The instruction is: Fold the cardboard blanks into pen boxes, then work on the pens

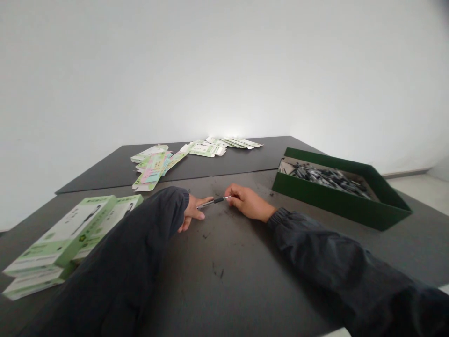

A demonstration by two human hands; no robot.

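Observation:
A pen (211, 202) with a clear barrel and a dark grip is held between my two hands, low over the middle of the table. My left hand (191, 213) is closed on the barrel end, thumb and forefinger along it. At the tip end, my right hand (249, 201) pinches with thumb and fingers. Whether a small part sits in that pinch is too small to make out. Both forearms are in dark sleeves. Small dark bits (218, 270) lie on the table below the hands.
To the right stands a green box (326, 199) full of loose pen parts. Pen cartons (63, 229) are stacked at the left. Flattened cartons (154, 168) lie at the back left, with more flat cartons (206, 149) along the far side. A seam crosses the dark table (245, 281).

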